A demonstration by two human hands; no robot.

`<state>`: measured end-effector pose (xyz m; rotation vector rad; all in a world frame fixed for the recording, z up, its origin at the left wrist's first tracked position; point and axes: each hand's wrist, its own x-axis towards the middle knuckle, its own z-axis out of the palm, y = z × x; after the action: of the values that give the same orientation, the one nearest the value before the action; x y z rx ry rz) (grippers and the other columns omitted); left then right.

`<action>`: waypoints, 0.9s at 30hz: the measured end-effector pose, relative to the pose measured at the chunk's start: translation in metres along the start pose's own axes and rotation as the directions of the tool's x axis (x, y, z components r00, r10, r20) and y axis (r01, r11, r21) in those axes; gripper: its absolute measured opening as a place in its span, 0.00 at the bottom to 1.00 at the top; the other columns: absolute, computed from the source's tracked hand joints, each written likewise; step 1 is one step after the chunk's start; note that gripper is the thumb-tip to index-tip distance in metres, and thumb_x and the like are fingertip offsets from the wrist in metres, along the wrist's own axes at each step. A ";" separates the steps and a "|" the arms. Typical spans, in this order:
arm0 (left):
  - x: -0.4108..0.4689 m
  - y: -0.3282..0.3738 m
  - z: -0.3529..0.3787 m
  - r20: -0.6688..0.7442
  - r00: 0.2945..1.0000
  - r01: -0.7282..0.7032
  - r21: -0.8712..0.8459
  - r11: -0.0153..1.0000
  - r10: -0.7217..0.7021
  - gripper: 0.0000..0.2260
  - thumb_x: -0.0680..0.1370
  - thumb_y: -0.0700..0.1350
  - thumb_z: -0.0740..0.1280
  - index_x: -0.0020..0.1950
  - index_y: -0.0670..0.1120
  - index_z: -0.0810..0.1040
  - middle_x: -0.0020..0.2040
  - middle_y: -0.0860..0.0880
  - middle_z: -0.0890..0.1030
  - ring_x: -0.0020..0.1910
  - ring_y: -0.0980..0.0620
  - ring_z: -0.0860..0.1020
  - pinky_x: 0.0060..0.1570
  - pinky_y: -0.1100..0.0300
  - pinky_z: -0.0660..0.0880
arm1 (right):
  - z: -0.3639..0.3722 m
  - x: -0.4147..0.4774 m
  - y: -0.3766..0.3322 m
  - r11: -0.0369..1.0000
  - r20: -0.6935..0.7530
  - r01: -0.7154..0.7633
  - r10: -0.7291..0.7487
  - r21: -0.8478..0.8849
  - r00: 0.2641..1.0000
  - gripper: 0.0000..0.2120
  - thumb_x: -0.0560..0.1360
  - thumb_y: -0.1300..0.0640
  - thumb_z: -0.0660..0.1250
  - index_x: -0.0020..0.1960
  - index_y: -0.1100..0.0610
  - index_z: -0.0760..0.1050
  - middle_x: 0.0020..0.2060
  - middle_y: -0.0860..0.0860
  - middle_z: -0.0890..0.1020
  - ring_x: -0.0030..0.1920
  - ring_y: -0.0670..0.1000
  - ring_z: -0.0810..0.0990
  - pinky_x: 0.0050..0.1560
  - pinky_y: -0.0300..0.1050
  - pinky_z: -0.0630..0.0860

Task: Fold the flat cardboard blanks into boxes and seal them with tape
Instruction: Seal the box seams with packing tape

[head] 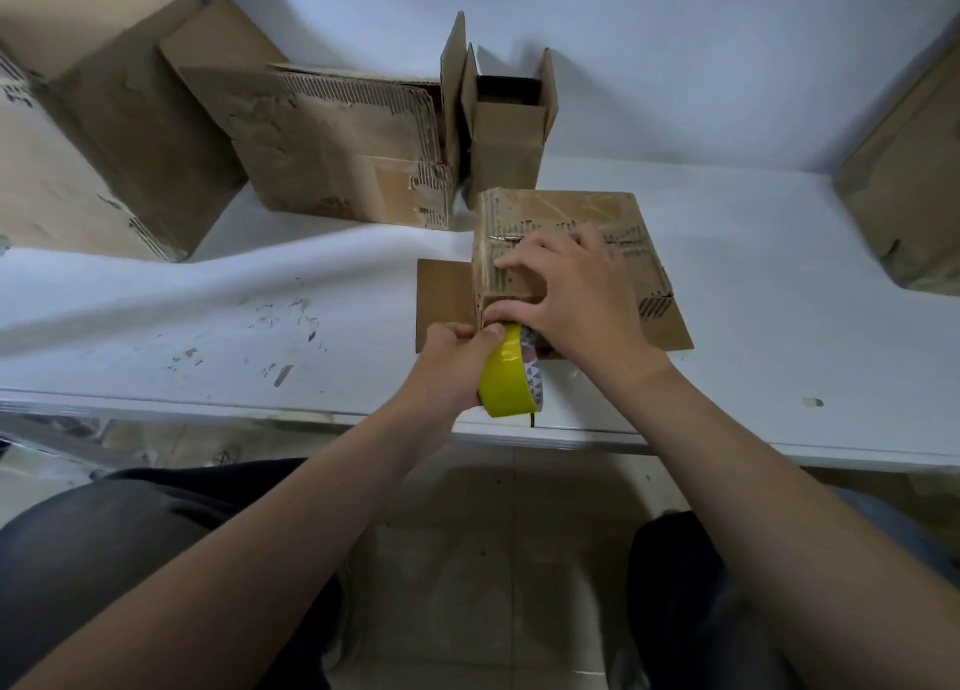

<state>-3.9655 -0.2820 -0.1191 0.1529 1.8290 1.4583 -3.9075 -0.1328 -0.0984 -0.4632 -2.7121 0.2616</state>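
Now mid-sealing, the left hand (453, 363) grips the tape roll (503, 377) against the near side of the box (615, 210) on the table (208, 326), the right hand (576, 294) presses it with straight fingers, and next the tape probably needs drawing over the seam

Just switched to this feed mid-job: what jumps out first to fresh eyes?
The yellow tape roll near the front edge of the table, held in the left grip. Just behind it, the right grip presses on a small cardboard box; worn boxes crowd the back left.
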 end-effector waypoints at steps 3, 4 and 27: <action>0.001 0.005 0.003 -0.008 1.000 -0.001 -0.051 0.999 0.001 0.14 0.82 0.51 0.67 0.61 0.43 0.75 0.42 0.49 0.86 0.39 0.54 0.84 0.45 0.53 0.83 | 0.002 -0.001 0.001 1.000 -0.015 0.001 0.000 0.007 1.000 0.23 0.69 0.32 0.70 0.60 0.41 0.79 0.58 0.42 0.80 0.58 0.53 0.71 0.53 0.50 0.67; 0.001 0.008 0.002 0.007 1.000 0.012 -0.058 0.998 -0.011 0.12 0.82 0.50 0.67 0.61 0.44 0.75 0.36 0.52 0.86 0.35 0.57 0.84 0.42 0.56 0.82 | 0.002 -0.001 0.000 1.000 -0.019 0.003 -0.003 0.010 1.000 0.23 0.69 0.32 0.70 0.60 0.41 0.80 0.58 0.42 0.80 0.58 0.53 0.71 0.53 0.50 0.68; -0.001 0.007 -0.008 0.070 0.994 0.086 -0.116 0.990 -0.079 0.15 0.78 0.47 0.73 0.62 0.41 0.80 0.53 0.42 0.85 0.47 0.44 0.86 0.42 0.52 0.84 | 0.003 -0.004 -0.004 0.999 0.003 -0.025 0.026 -0.039 1.000 0.23 0.71 0.35 0.72 0.59 0.46 0.78 0.57 0.43 0.78 0.59 0.52 0.70 0.55 0.50 0.69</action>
<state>-3.9726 -0.2863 -0.1128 0.0640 1.6722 1.4825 -3.9062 -0.1383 -0.1015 -0.5090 -2.7202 0.2175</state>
